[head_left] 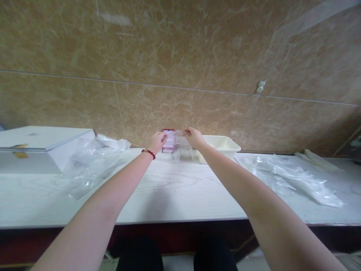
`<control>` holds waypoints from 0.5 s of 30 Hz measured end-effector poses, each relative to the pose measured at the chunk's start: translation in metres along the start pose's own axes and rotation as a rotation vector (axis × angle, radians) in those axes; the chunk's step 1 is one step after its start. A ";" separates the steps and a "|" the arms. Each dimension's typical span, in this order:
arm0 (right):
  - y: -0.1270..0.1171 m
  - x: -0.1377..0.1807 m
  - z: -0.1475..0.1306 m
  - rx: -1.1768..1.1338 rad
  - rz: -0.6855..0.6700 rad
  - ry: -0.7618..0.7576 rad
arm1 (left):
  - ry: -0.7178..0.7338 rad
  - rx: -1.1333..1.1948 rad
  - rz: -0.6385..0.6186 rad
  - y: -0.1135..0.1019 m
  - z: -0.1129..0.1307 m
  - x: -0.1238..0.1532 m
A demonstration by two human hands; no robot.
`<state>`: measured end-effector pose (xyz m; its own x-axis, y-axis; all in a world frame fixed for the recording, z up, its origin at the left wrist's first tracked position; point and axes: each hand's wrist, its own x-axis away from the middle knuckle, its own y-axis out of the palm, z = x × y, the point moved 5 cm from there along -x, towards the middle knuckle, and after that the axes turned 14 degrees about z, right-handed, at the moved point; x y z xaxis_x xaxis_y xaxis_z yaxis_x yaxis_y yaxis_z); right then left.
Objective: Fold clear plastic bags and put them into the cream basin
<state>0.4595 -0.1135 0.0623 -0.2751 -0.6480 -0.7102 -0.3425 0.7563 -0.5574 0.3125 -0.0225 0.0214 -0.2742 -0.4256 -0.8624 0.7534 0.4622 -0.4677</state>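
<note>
at left, a white box point(39, 162) is standing, with loose clear bags point(90, 169) lying beside it. the left hand point(156, 143) is reaching at a pinkish flat thing point(169, 140) between the hands; its grip i cannot tell. the right hand point(194, 137) is pinching thin clear plastic point(181, 141), near a cream tub point(224, 144). the present step seems to be handling this plastic, probably calling next for a light, steady pinch.

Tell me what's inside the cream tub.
The cream tub shows pale inner walls. The right forearm covers part; whether anything lies at the bottom, I can't tell.
</note>
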 end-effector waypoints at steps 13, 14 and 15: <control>0.020 0.157 0.015 -0.178 -0.171 -0.143 | -0.041 0.245 -0.392 -0.030 0.017 0.131; 0.027 0.169 0.017 -0.172 -0.203 -0.140 | -0.014 0.241 -0.413 -0.028 0.018 0.142; 0.032 0.179 0.018 -0.163 -0.231 -0.135 | 0.004 0.234 -0.429 -0.026 0.018 0.151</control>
<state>0.4155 -0.2035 -0.0899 -0.0551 -0.7747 -0.6299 -0.5249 0.5592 -0.6418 0.2624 -0.1129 -0.0934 -0.5917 -0.5360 -0.6021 0.6857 0.0579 -0.7255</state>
